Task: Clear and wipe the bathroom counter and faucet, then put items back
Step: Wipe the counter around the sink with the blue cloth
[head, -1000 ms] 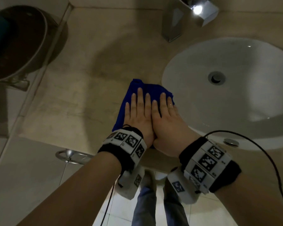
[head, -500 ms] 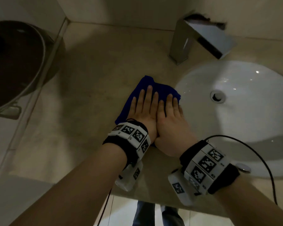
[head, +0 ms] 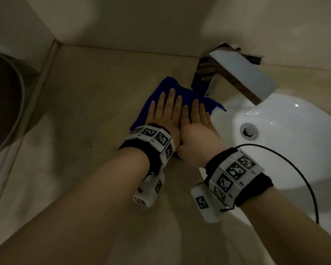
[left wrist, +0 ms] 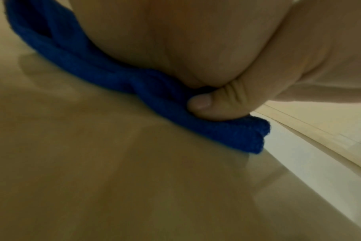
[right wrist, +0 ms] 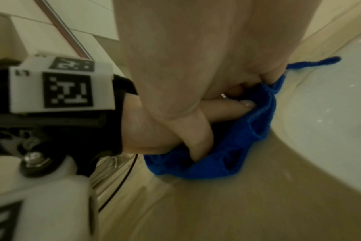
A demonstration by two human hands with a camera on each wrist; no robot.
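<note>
Beside the faucet [head: 231,73] base, both hands are pressing flat, fingers straight, on the blue cloth [head: 172,87], having pushed it farther across the surface [head: 88,96]; faucet wipe likely next.

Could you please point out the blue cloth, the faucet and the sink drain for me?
blue cloth [head: 165,86]: head view, on its far corner beyond the fingertips.
faucet [head: 243,73]: head view, on the flat top of the spout.
sink drain [head: 248,131]: head view, on the metal stopper in the basin.

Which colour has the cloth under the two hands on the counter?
The folded cloth is deep blue, one plain colour; the left wrist view shows it best.
</note>
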